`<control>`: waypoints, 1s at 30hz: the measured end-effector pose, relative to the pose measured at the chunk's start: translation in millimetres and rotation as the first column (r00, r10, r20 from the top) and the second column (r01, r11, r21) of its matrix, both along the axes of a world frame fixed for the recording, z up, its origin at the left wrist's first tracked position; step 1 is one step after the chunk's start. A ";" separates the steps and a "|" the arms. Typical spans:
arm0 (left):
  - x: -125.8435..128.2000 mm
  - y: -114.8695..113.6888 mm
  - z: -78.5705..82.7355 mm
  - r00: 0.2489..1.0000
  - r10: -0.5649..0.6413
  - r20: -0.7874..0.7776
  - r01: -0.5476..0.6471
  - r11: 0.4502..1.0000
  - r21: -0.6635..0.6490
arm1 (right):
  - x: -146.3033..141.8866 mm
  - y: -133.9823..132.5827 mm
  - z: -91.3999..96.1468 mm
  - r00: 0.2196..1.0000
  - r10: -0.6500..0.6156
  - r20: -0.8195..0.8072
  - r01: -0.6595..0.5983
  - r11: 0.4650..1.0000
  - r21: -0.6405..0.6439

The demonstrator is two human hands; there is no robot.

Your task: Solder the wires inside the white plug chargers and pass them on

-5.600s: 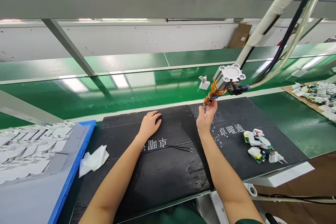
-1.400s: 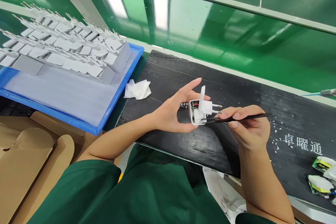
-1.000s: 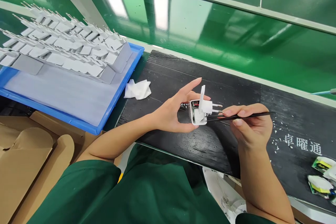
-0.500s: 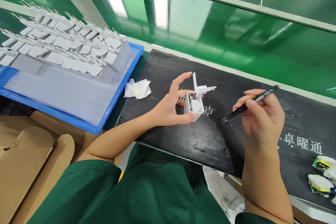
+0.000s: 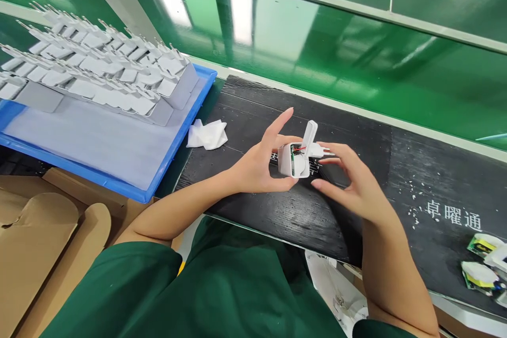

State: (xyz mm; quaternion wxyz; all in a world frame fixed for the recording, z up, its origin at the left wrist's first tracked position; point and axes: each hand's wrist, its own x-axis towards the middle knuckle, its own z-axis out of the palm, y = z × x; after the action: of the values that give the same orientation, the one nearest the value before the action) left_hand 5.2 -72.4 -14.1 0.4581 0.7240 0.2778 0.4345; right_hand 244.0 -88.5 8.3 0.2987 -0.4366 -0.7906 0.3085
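My left hand point(image 5: 253, 169) grips a small white charger housing point(image 5: 288, 162) between thumb and fingers, index finger stretched up. The housing is open, and red wire and a board show inside. Its white plug lid point(image 5: 311, 137) with two metal pins stands tilted up from the top. My right hand point(image 5: 352, 185) is just right of it, fingers spread, thumb by the pins and fingertips under the housing. No tool shows in that hand. Both hands hover over the black mat point(image 5: 356, 132).
A blue tray point(image 5: 180, 127) at the left carries rows of white plug parts on grey sheets. A crumpled white cloth point(image 5: 206, 133) lies beside it. Loose circuit boards point(image 5: 481, 264) sit at the mat's right edge. Cardboard point(image 5: 35, 243) lies lower left, a green conveyor belt point(image 5: 317, 53) runs behind.
My right hand no longer shows the black tweezers it held and has moved back left to the housing. My left hand has turned the housing and tilted the plug lid.
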 end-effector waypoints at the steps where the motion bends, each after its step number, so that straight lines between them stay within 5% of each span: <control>1: 0.5 -0.3 -0.5 1.000 -0.002 -0.005 0.002 1.000 0.008 | -4.4 -2.6 -0.5 0.998 0.045 -0.049 -0.046 0.999 -0.015; 6: 3.7 -3.6 -3.2 0.999 -0.019 -0.029 0.020 0.998 0.060 | -22.6 -8.0 -12.9 0.984 0.042 -0.172 -0.052 0.997 -0.057; 10: 5.1 -5.0 -6.6 0.998 0.017 -0.067 -0.004 0.983 0.183 | -25.8 -6.5 -15.0 0.988 0.039 -0.147 -0.036 0.999 0.026; 14: 3.1 -3.9 -8.0 0.980 0.169 -0.101 -0.101 0.872 0.479 | -26.9 -8.0 -10.4 1.000 -0.006 -0.020 0.010 0.976 0.217; 17: -0.1 -2.8 -6.1 0.948 0.237 -0.211 -0.068 0.801 0.595 | -28.0 -9.8 -10.7 0.989 -0.098 0.110 0.053 0.934 0.353; 23: -1.3 -0.1 -0.3 0.899 0.355 -0.256 -0.190 0.843 0.504 | -27.7 -9.7 -13.0 0.961 -0.263 0.081 0.181 0.828 0.530; 26: 1.5 -1.8 -0.6 0.948 0.264 -0.178 -0.173 0.897 0.406 | -26.5 -10.5 -12.8 0.948 -0.305 0.088 0.208 0.806 0.555; 30: 7.5 -7.6 -5.8 0.990 0.092 -0.110 -0.079 0.990 0.115 | -27.4 -12.3 -15.6 0.946 -0.310 0.093 0.205 0.795 0.571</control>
State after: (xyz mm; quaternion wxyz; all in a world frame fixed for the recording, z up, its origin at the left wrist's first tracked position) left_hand 12.7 -80.0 -19.9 0.3818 0.7594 0.3100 0.4260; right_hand 216.6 -100.7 -7.3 0.3781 -0.4612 -0.8025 -0.0183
